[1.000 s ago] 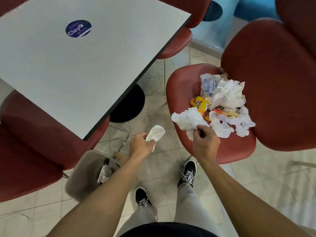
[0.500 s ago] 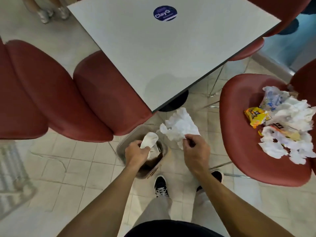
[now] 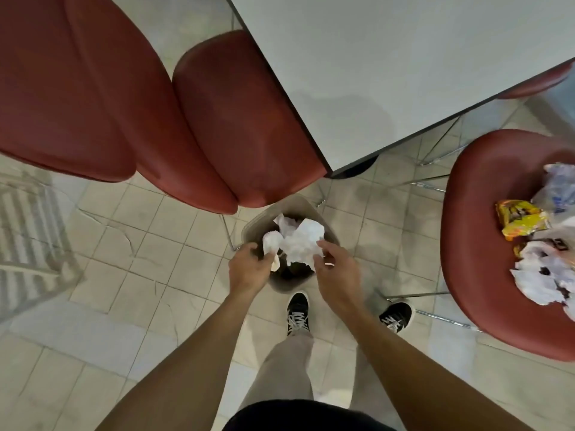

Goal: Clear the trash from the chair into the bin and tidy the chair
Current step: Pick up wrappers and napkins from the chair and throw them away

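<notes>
surroundings: grey table point(image 3: 404, 66) filled the upper right of the frame; two red chairs point(image 3: 124, 104) sat upper left, the nearer seat overhanging the bin's far rim; tiled floor point(image 3: 155, 275) all round
feet: black sneakers point(image 3: 297, 312) stood just below the bin, centre frame
bin: beige bin point(image 3: 249, 229) on the floor at centre, partly hidden by both hands; white paper lay inside, dark interior showing under it
left hand: left hand point(image 3: 249, 270) was over the bin's left edge, fingers curled round a small white tissue point(image 3: 271, 244)
right hand: right hand point(image 3: 337, 275) was over the bin's right edge, fingertips at a big crumpled white paper point(image 3: 300, 241); could not tell if it was gripped or let go
trash chair: red chair point(image 3: 473, 244) at right edge, well apart from the bin, carried the trash: yellow wrapper point(image 3: 518, 221), clear plastic bag point(image 3: 557, 188), crumpled white paper wads point(image 3: 541, 275)
</notes>
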